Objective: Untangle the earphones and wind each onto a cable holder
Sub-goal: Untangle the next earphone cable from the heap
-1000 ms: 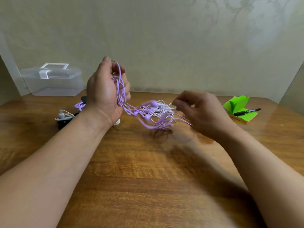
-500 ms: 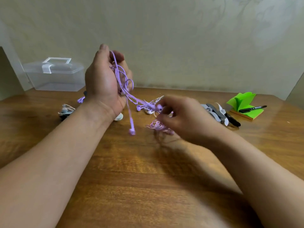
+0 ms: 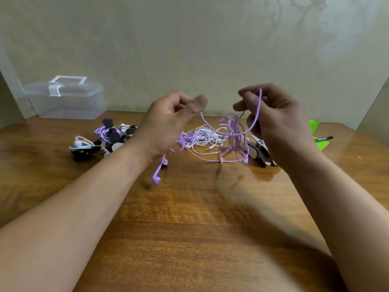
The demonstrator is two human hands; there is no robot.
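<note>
Purple earphones [image 3: 232, 133] hang between right hand [image 3: 280, 121] and blurred left hand [image 3: 168, 123]

Purple earphones [image 3: 255, 114]: uniform lilac, cable and buds alike. White earphones [image 3: 202, 137]: plain white throughout. Wound white set [image 3: 81, 144] and wound lilac set [image 3: 103, 131]: both on black holders. Spare cable holders [image 3: 257, 149]: grey and white. Table [image 3: 189, 239]: warm brown wood, streaked grain, glossy. Wall [image 3: 168, 39]: pale greenish beige, with a faint scrolling leaf pattern at upper right. Box [image 3: 69, 106]: clear, with a white handle. Paper pad [image 3: 314, 125]: bright green. Marker [image 3: 323, 139]: black.
</note>
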